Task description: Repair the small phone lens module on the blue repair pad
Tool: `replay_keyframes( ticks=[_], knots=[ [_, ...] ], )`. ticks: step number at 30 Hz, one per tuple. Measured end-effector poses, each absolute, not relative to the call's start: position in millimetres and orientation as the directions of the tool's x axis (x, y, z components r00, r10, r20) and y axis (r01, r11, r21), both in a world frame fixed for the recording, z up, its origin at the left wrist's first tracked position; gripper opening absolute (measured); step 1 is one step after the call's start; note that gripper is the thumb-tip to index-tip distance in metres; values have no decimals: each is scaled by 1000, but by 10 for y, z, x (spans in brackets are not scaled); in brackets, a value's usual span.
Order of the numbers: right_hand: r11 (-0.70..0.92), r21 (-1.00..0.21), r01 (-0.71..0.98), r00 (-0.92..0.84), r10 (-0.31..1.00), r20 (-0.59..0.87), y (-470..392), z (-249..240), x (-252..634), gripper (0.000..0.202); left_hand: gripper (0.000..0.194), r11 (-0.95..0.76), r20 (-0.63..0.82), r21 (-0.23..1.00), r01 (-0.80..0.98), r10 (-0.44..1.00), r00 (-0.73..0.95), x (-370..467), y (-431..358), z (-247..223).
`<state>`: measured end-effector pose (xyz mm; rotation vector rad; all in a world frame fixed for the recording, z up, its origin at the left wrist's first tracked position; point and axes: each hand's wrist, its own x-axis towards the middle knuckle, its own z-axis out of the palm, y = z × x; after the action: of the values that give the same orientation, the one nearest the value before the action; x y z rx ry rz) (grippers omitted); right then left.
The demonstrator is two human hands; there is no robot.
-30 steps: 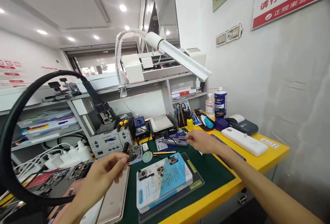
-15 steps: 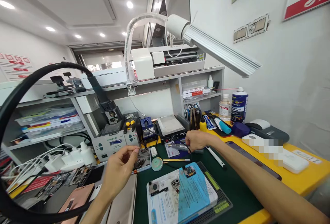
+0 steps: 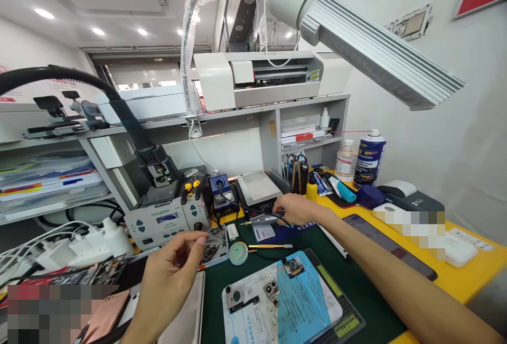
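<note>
My right hand [image 3: 299, 210] reaches to the back of the green mat, its fingers closed round a slim grey tool [image 3: 263, 219] whose thin tip points left. A dark cable runs near it from a small blue station [image 3: 220, 184]. My left hand [image 3: 174, 272] hovers at the left, thumb and forefinger pressed together; whatever they hold, if anything, is too small to name. In front lies a blue and white block [image 3: 293, 301] with small camera parts [image 3: 271, 289] on it. A round green-topped tin [image 3: 238, 253] and a gold pen-like tool [image 3: 270, 246] lie behind the block.
A tray of small parts [image 3: 216, 246] sits beside my left hand. A dark phone [image 3: 386, 243], a spray can [image 3: 369, 159] and a yellow bottle [image 3: 311, 189] stand or lie at the right. A lamp [image 3: 380, 50] hangs overhead; a grey station [image 3: 166, 220] is at the back left.
The grey tool has shifted left and back with my right hand, and its tip now shows past the card. My left hand stays pinched. The view has moved closer to the bench.
</note>
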<state>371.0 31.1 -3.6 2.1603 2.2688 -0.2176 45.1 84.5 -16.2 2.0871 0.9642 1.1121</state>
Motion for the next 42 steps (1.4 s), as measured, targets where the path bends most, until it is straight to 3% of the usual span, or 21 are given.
replay_keyframes(
  ticks=[12, 37, 42],
  knots=[
    [61, -151, 987, -68, 997, -41, 332, -161, 3831, 26, 34, -616, 471, 675, 406, 784, 406, 394, 890, -208],
    [-1, -307, 952, -80, 965, -252, 233, -28, 3876, 25, 33, -643, 505, 636, 427, 765, 399, 336, 876, -134],
    [19, -306, 952, -71, 985, -157, 223, -25, 3839, 27, 33, -643, 504, 632, 431, 765, 402, 334, 879, -140]
  ],
)
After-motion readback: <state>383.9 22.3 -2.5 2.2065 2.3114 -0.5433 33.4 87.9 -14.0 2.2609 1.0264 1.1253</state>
